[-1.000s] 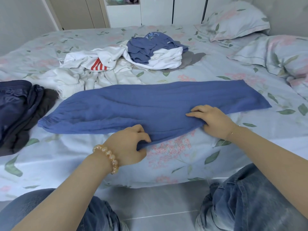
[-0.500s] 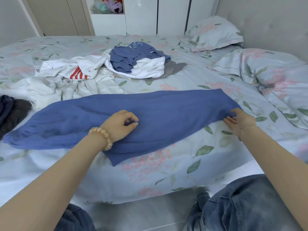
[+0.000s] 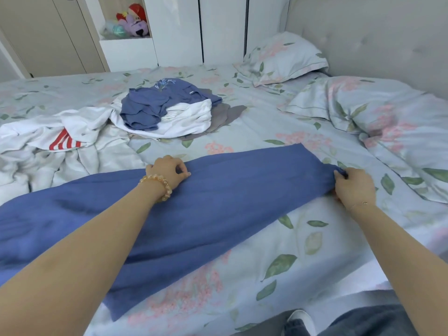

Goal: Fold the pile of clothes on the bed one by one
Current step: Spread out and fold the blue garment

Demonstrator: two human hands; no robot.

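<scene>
1. We had the blue garment (image 3: pixel 218 202) stretched long across the near side of the bed (image 3: pixel 291 251).
2. Our left hand (image 3: pixel 167 172) sat on its far edge, fingers curled, pinching the cloth.
3. Our right hand (image 3: pixel 354 187) gripped the garment's right end.
4. Behind lay the unfolded pile (image 3: pixel 167 112), well apart from both hands.

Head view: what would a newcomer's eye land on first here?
The long blue garment stretched across the near edge of the bed, the right hand pinching its end and the left hand at its far edge. Behind lies the unfolded pile of clothes.
</scene>
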